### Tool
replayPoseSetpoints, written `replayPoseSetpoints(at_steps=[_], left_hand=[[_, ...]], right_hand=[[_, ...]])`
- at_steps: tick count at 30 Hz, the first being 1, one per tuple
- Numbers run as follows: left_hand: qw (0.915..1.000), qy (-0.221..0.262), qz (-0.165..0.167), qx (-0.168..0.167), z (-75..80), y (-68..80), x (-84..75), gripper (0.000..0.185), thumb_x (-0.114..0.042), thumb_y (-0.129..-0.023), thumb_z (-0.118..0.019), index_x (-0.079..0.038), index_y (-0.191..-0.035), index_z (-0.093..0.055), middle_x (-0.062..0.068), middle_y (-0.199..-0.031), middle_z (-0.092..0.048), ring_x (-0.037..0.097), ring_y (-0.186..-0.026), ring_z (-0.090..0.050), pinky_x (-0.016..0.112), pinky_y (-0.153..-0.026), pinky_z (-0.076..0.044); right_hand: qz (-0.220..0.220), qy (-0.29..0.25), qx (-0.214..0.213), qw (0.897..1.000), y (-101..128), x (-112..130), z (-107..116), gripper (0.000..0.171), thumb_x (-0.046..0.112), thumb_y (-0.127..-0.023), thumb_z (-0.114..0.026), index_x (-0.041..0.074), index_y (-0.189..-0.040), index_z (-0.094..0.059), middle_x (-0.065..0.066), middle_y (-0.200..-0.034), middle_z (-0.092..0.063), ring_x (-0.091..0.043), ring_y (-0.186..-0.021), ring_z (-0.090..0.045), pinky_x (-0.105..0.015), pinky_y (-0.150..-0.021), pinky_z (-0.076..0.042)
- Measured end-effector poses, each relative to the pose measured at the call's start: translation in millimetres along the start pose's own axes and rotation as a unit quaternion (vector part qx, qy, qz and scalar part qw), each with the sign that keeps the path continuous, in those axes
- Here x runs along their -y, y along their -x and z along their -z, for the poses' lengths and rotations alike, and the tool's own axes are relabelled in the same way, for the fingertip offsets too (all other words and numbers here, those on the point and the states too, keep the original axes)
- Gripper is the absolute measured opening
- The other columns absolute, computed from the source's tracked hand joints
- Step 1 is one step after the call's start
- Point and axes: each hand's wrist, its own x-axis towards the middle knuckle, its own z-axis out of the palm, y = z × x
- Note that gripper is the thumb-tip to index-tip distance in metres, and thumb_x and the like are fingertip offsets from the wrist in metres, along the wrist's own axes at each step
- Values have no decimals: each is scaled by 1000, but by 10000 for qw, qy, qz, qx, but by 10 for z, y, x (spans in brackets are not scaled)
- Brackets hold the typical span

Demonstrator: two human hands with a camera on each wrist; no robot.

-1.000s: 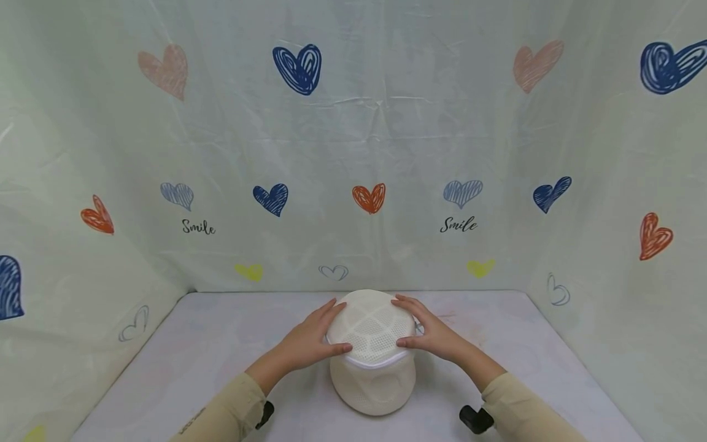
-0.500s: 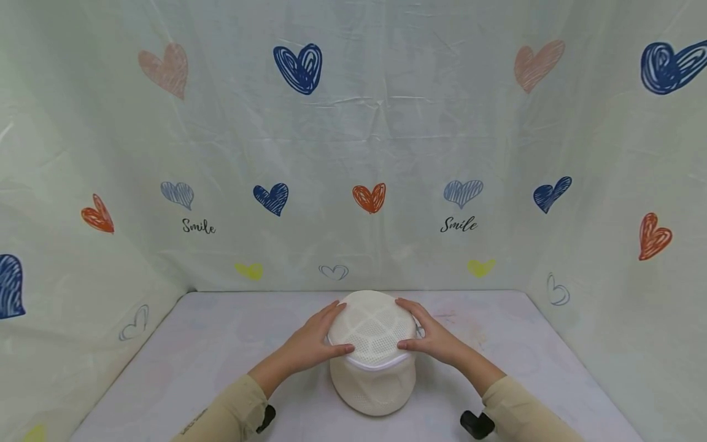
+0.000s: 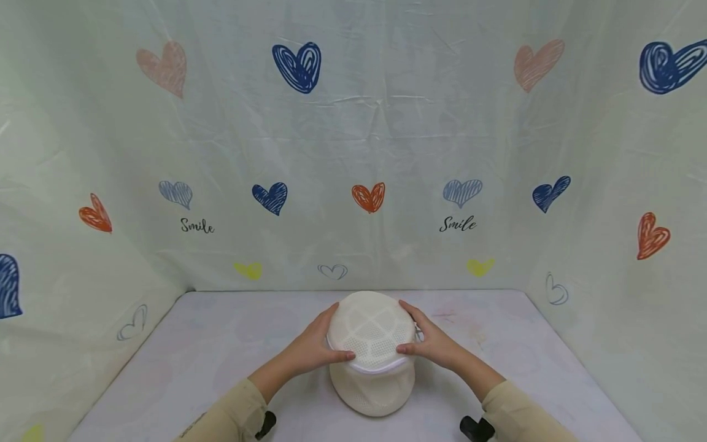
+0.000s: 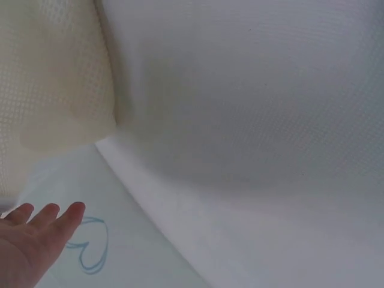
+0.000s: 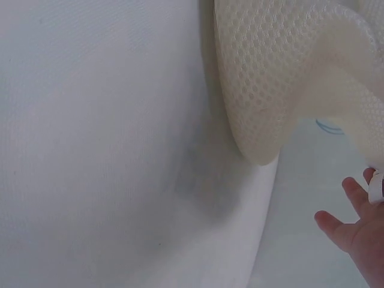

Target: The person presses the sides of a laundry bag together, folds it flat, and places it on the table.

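A cream mesh laundry bag (image 3: 371, 393) with a round padded top and a white zipper (image 3: 381, 368) stands upright on the table. Its honeycomb side (image 5: 264, 72) hangs over the upper right of the right wrist view, and its soft wall (image 4: 54, 72) fills the upper left of the left wrist view. My left hand (image 3: 309, 348) grips the left side of the top, thumb in front. On the opposite side my right hand (image 3: 436, 344) holds the rim the same way. A small white tag (image 5: 376, 187) lies against the right fingers.
The table (image 3: 221, 344) is covered in pale, faintly patterned cloth. A white curtain (image 3: 409, 147) printed with hearts and "Smile" encloses the back and sides. Black wrist mounts (image 3: 476, 428) sit under the sleeves.
The fingers of both hands have slid slightly outward and down, from the bag's top toward its side edges. The bag stays in about the same place.
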Motion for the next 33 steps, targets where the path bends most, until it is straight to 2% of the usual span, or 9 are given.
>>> replayPoseSetpoints(at_steps=[5, 19, 33], left_hand=[[9999, 127, 17, 28, -20, -6, 26, 115, -47, -72, -83, 3, -153, -18, 25, -154, -26, 42, -140, -26, 60, -109, -27], [9998, -15, -198, 5, -43, 0, 48, 116, -50, -70, -83, 2, -152, -20, 23, -155, -27, 41, -141, -26, 58, -111, -25], [9996, -241, -91, 122, -75, -4, 60, 117, -55, -71, -80, 0, -153, -19, 22, -155, -26, 40, -141, -27, 57, -110, -26]], right_hand=[[34, 5, 16, 10000, 10, 1, -7, 101, 32, -79, -81, 5, -155, -19, -22, -157, -22, -44, -142, -20, -65, -109, -21], [-79, 147, -10, 9999, 29, -15, -27, 103, 30, -76, -84, 4, -154, -22, -23, -156, -23, -45, -142, -20, -65, -108, -22], [-132, 193, 90, 9997, 33, -96, -52, 104, 35, -76, -84, 4, -154, -22, -24, -156, -23, -45, -142, -19, -66, -109, -19]])
